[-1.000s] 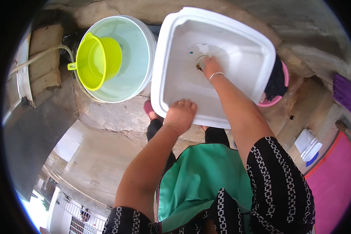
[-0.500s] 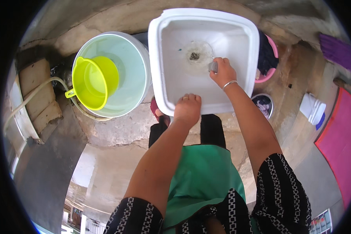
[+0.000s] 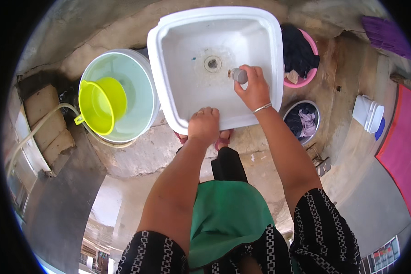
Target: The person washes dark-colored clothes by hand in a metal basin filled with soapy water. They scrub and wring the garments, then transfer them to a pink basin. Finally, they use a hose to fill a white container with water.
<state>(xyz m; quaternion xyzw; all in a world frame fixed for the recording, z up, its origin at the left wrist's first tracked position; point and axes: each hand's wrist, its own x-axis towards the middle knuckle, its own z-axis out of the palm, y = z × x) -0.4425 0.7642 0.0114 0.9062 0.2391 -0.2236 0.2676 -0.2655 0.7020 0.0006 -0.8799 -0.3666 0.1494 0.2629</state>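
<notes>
A white square basin (image 3: 182,96) stands before me, with a dark drain hole (image 3: 212,64) in its floor. My left hand (image 3: 204,124) is closed over the near rim, its fingers bent onto the inner side. Inside the basin, my right hand (image 3: 253,89) pinches a short grey ribbed plug (image 3: 239,76) between thumb and fingers. The plug is tilted on its side, its small brownish tip facing the drain hole, from which it is apart. A small blue-green speck lies on the basin floor left of the hole.
Left of the basin, a large tub of water (image 3: 144,96) holds a yellow-green dipper (image 3: 96,107), with a hose (image 3: 41,121) beside it. On the right are a pink tub (image 3: 314,45) and a metal bowl (image 3: 317,118) with clothes, and a white bucket (image 3: 368,114).
My view has shifted, so the basin appears farther left. The plug is slightly farther from the drain hole and its tip now shows. Less water shows around the hole. My left hand stays on the rim.
</notes>
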